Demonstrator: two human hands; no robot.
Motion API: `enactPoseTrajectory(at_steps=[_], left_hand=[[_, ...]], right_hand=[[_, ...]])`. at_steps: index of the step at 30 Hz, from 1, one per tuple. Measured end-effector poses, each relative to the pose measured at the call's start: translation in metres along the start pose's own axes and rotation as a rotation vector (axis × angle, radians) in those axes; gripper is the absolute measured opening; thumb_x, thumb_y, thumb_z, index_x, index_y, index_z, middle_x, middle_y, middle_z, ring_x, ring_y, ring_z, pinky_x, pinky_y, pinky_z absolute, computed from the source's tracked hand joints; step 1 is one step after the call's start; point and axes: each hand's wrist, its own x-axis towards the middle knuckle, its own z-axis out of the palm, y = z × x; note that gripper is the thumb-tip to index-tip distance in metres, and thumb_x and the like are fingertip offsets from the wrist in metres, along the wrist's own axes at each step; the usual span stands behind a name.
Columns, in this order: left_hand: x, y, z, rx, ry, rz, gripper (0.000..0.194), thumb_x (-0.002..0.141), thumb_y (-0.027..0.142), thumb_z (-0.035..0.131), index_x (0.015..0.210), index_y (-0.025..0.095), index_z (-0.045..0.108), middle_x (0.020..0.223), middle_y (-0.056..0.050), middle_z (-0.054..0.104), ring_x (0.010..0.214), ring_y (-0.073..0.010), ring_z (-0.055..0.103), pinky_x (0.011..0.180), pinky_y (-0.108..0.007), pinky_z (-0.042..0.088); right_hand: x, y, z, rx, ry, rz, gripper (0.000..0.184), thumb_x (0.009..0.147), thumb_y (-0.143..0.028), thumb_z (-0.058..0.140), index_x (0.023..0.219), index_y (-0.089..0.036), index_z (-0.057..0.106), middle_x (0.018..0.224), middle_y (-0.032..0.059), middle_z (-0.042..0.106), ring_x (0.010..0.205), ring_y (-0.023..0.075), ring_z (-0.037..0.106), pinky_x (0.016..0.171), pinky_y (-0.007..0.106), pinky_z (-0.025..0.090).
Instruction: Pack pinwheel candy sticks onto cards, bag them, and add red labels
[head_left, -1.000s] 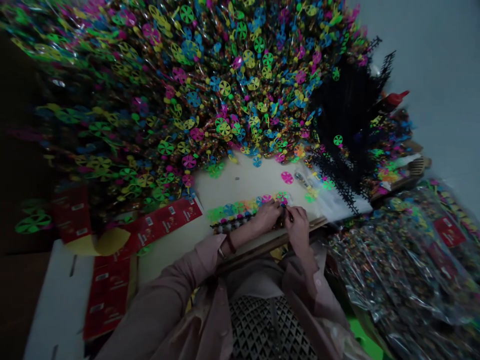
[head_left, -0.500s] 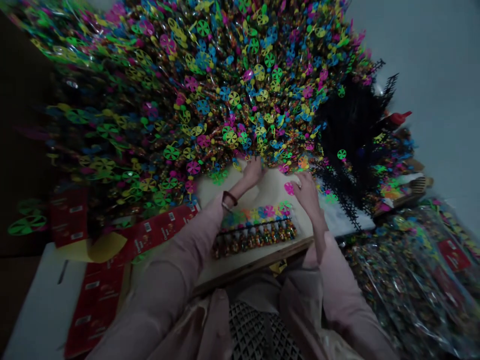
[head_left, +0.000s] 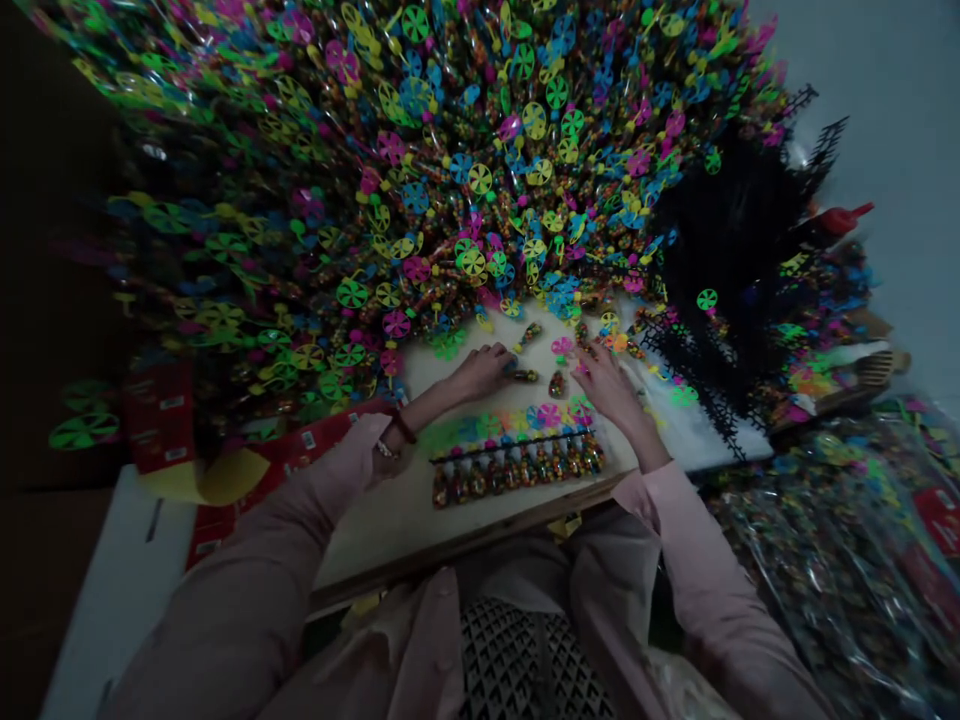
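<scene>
My left hand (head_left: 484, 372) lies palm down over the board, its fingers curled on the hidden end of a small candy-filled bottle (head_left: 526, 376) whose body sticks out to the right. Another loose bottle (head_left: 530, 335) lies just beyond the fingertips. Between my hands sits a third bottle (head_left: 556, 384). My right hand (head_left: 606, 388) rests with fingers apart beside a pink pinwheel (head_left: 562, 346) and more bottles, partly covering them. Nearer to me, a row of candy-filled bottles with pinwheel tops (head_left: 517, 472) is lined up along a black strip.
A large heap of pinwheel-topped bottles (head_left: 450, 180) rises behind the board (head_left: 390, 540). Black plastic strips (head_left: 712, 240) pile up at right, above white plastic bags (head_left: 694, 440). Red printed cards (head_left: 300, 445) lie at left. Clear-bagged bottles (head_left: 817, 540) are at lower right.
My left hand has drawn back from the heap, toward me and left. Several loose bottles now lie on the board between my hands. My right hand stays near the pink pinwheel.
</scene>
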Motion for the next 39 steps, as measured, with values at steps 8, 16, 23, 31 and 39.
enactPoseTrajectory(at_steps=[8, 16, 23, 31, 39], left_hand=[[0.035, 0.005, -0.014, -0.069, 0.146, -0.069, 0.035, 0.085, 0.029, 0.058, 0.116, 0.012, 0.056, 0.112, -0.015, 0.06, 0.1, -0.0234, 0.058, 0.086, -0.033, 0.045], [0.089, 0.003, -0.018, -0.183, 0.019, -0.055, 0.049, 0.078, 0.01, 0.057, 0.127, 0.012, 0.051, 0.11, -0.012, 0.064, 0.095, -0.0211, 0.062, 0.082, -0.029, 0.046], [0.006, 0.012, -0.061, -0.359, 0.233, 0.002, 0.035, 0.077, 0.013, 0.061, 0.112, 0.016, 0.059, 0.106, -0.005, 0.063, 0.094, -0.0172, 0.059, 0.084, -0.028, 0.045], [-0.086, 0.098, -0.041, -0.239, 0.428, -0.033, 0.031, 0.088, 0.023, 0.055, 0.119, 0.021, 0.051, 0.099, -0.004, 0.055, 0.084, -0.0135, 0.056, 0.076, -0.025, 0.047], [-0.119, 0.141, 0.013, -0.522, 0.624, -0.166, 0.027, 0.092, 0.021, 0.047, 0.118, 0.02, 0.057, 0.11, -0.008, 0.044, 0.094, -0.0135, 0.056, 0.08, -0.025, 0.052]], right_hand=[[0.023, -0.067, -0.011, 0.138, -0.214, -0.277, 0.024, 0.089, -0.032, 0.055, 0.103, -0.019, 0.069, 0.1, 0.0088, 0.068, 0.1, 0.0241, 0.058, 0.088, 0.035, 0.043], [0.009, -0.114, 0.012, 0.112, -0.265, -0.263, 0.022, 0.088, -0.02, 0.052, 0.107, -0.015, 0.061, 0.107, 0.013, 0.063, 0.1, 0.023, 0.059, 0.087, 0.033, 0.045], [-0.078, 0.005, -0.037, 0.825, 0.103, 0.241, 0.024, 0.085, -0.041, 0.056, 0.101, -0.024, 0.054, 0.078, -0.0016, 0.064, 0.054, 0.0125, 0.053, 0.051, 0.025, 0.044], [-0.135, -0.058, -0.008, 0.213, 0.322, 0.272, 0.041, 0.094, -0.029, 0.036, 0.131, -0.025, 0.054, 0.115, 0.0142, 0.059, 0.106, 0.0279, 0.054, 0.09, 0.043, 0.045], [-0.156, -0.09, 0.031, -0.173, 0.081, 0.184, 0.054, 0.09, -0.01, 0.036, 0.144, -0.019, 0.04, 0.142, 0.0142, 0.047, 0.112, 0.031, 0.049, 0.083, 0.044, 0.043]])
